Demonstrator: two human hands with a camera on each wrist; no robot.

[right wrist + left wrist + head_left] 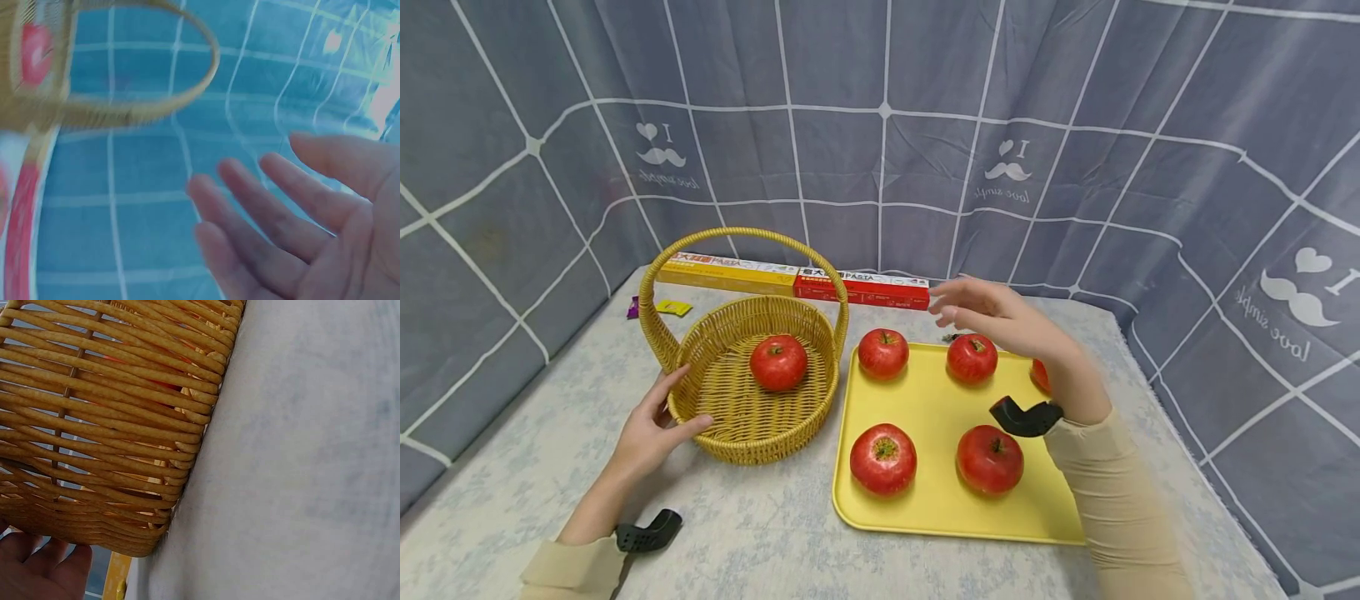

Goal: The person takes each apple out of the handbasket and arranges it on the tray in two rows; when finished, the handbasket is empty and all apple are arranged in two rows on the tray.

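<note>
A yellow wicker basket (752, 442) with a tall arched handle stands left of the middle, a red apple (778, 363) inside it. My left hand (651, 429) grips the basket's near-left rim; in the left wrist view its fingers (69, 569) lie against the woven wall. Over the far part of a yellow tray (925, 408), my right hand (1000, 317) hovers with nothing in it, its fingers loosely spread in the right wrist view. Beneath that hand lies an apple (972, 360). More apples sit on the tray: one far left (883, 354), two nearer, and another partly hidden behind the right wrist.
A yellow pasta box (726, 275) and a red pasta box (861, 289) lie along the back by the grey checked curtain (925, 158). Small yellow (673, 307) and purple wrappers (633, 307) rest left of the basket. A pale patterned cloth (760, 533) covers the table.
</note>
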